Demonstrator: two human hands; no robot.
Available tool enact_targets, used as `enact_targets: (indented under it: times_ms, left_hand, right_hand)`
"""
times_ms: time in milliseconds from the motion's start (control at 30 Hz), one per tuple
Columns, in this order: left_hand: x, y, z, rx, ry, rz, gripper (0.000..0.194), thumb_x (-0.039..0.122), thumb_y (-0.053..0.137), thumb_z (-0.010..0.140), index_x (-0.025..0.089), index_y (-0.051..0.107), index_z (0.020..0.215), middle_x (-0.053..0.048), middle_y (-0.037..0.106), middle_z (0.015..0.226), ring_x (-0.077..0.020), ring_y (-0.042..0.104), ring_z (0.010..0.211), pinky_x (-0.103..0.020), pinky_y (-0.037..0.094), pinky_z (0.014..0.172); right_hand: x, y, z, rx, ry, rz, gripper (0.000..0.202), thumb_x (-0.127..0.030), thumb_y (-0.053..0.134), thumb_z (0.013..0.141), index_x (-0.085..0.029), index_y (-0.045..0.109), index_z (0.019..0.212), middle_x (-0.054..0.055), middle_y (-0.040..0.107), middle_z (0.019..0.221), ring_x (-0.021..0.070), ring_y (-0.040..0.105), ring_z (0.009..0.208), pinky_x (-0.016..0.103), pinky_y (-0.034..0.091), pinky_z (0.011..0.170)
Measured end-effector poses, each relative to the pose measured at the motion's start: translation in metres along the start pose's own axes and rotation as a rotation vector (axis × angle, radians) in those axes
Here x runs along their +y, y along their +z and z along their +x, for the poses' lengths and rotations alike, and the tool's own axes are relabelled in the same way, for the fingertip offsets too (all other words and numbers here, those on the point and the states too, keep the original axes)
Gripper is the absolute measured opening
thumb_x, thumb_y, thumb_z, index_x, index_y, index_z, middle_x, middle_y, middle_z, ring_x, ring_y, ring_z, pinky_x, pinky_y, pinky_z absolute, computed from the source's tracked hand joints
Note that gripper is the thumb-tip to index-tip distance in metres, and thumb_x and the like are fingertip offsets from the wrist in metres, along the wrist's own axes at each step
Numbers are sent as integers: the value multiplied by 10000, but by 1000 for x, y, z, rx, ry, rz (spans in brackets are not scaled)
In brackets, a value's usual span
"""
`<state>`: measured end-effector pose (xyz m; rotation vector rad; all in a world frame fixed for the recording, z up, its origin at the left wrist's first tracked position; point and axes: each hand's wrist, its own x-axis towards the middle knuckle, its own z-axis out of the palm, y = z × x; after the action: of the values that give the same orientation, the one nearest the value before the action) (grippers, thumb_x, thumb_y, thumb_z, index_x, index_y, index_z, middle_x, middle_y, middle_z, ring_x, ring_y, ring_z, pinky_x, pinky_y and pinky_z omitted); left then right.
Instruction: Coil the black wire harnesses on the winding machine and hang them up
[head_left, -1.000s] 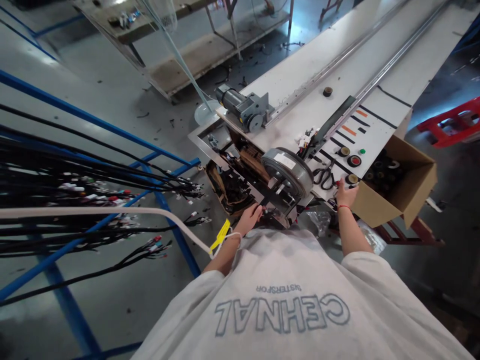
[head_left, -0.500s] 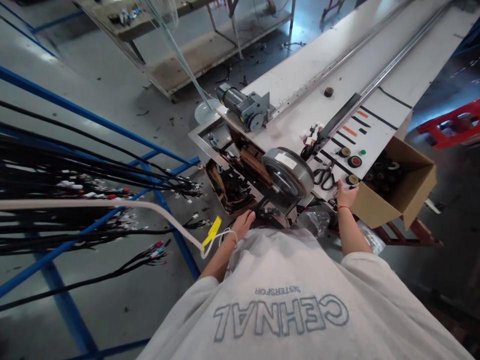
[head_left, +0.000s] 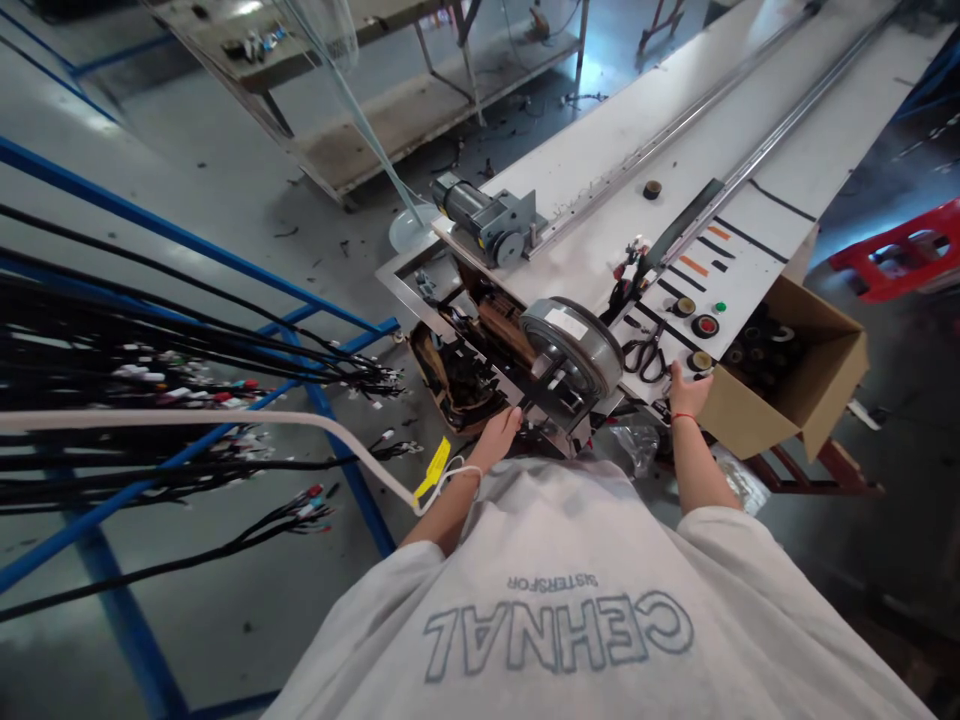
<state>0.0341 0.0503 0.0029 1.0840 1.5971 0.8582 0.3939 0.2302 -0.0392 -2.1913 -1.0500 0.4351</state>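
Observation:
My left hand [head_left: 499, 438] is closed at the near end of the machine, just below a large grey wheel [head_left: 574, 345] with a white label. Its fingers are curled by dark metal parts, and what they grip is hidden. My right hand [head_left: 690, 392] rests at the near corner of the white worktable [head_left: 735, 280], thumb and fingers apart. Just beyond its fingers lies a tape roll [head_left: 700, 361]. To its left are black-handled scissors [head_left: 646, 356]. A red button [head_left: 705, 326] and another tape roll [head_left: 683, 307] sit farther up the tabletop.
A cardboard box [head_left: 825, 380] of dark rolls stands at right. A motor [head_left: 480, 215] is mounted at the table's left side. Black cable bundles [head_left: 187, 340] hang on a blue rack [head_left: 315, 390] at left. A pale strap with a yellow tag [head_left: 433, 468] runs to my left wrist.
My left hand has moved slightly up and right, closer to the wheel. My right hand stays at the table corner. The view has shifted a little.

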Motion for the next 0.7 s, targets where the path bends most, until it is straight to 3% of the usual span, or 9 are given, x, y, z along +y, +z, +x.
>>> enact_targets:
  times_ms: [67,133,233,267,333,467,700]
  left_hand:
    - [-4,-5,2,-51,-75,-128,579,757,390,815,189,481,749,32,449,607,-118,436,554,-257,378,559]
    - [-11,-16,2,-194,-156,-200,590,767,473,764,179,510,790,21,497,637,-120,473,567,-253,397,558]
    - [-25,-37,-10,-402,-180,-105,536,696,607,720,163,560,751,-20,580,679,-142,534,644,-267,434,621]
    - [-30,-41,-16,-402,-157,-72,509,668,613,733,161,569,742,-22,584,672,-143,534,650,-269,436,633]
    - [-39,-45,-30,-295,-108,-52,478,638,568,788,160,585,789,-6,566,654,-133,513,625,-267,429,621]
    - [-46,-37,-44,-71,-110,-46,493,643,465,852,167,590,888,14,534,648,-128,483,578,-255,401,552]
    - [-25,-24,-16,-22,-11,-12,488,619,407,894,165,589,889,14,514,650,-132,473,591,-251,392,562]
  right_hand:
    - [1,0,1,-2,-1,13,1004,-652,611,762,40,330,1433,305,364,1458,363,344,1379,439,262,1137]
    - [2,1,1,-8,11,23,997,-669,578,777,33,328,1440,299,367,1460,362,351,1375,445,267,1134]
    - [5,3,3,-4,20,12,1045,-684,633,728,20,331,1439,303,394,1436,382,375,1351,468,286,1122]
    - [6,4,3,0,14,8,1056,-683,656,710,14,335,1435,304,404,1425,387,383,1343,472,293,1118]
    - [9,5,5,7,-5,7,1045,-682,666,703,-2,344,1427,299,418,1412,385,392,1334,473,301,1114]
    - [12,6,7,12,-31,-6,999,-678,638,727,-23,348,1423,285,426,1404,373,402,1326,471,305,1111]
    - [10,5,7,3,-35,-5,964,-640,644,737,-8,357,1406,290,442,1386,372,384,1340,469,291,1120]
